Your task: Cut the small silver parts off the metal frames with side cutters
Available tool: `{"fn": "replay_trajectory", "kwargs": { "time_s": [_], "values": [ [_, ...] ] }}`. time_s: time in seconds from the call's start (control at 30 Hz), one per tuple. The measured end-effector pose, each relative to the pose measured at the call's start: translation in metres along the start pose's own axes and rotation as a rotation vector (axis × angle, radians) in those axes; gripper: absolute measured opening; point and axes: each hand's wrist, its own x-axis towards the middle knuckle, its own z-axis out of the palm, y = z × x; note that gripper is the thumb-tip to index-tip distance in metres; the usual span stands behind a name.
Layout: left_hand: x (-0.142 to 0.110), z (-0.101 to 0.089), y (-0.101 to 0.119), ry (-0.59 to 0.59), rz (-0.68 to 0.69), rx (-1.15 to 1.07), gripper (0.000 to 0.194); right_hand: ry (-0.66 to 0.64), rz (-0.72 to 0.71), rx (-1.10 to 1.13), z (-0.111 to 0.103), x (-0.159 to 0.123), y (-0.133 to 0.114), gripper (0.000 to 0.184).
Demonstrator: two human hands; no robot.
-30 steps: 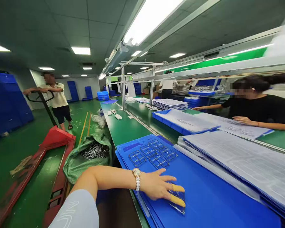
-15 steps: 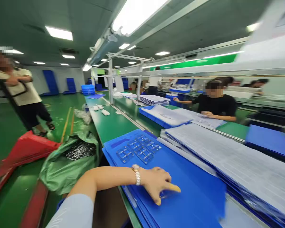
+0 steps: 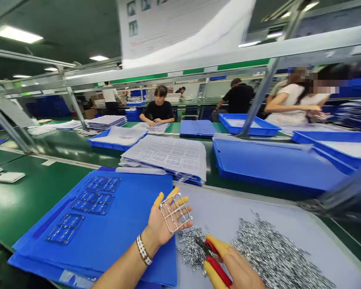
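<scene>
On the line: from my remote feed, the left hand [image 3: 168, 220] lies palm up over a blue sheet [image 3: 132, 208], yellow finger guards [image 3: 176, 192] showing, with a metal frame [image 3: 176, 212] resting on it, the fingers spread rather than clenched. The right hand [image 3: 236, 267] is closed on red-handled cutters [image 3: 218, 269], low at the right of my view, above a grey sheet [image 3: 228, 208] strewn with a pile of metal pieces [image 3: 276, 253]. The frame sits up and to the left of the cutters, whose tips point toward it, close but not touching. The frame's longer side slants from upper left to lower right, and the left hand is the nearer, directly beneath it. More frames [image 3: 93, 196] lie on the blue sheet, which rests on a green bench [image 3: 39, 192]. Beyond, blue trays [image 3: 276, 168] line the bench, and a worker [image 3: 158, 110] in black sits at papers across the aisle.
</scene>
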Motion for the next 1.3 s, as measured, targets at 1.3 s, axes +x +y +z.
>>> {"fn": "replay_trajectory", "kwargs": {
  "time_s": [1.3],
  "values": [
    [0.012, -0.013, -0.057, 0.223, 0.047, 0.36, 0.044, -0.22, 0.212, -0.383, 0.002, 0.046, -0.037, 0.033]
  ]
}}
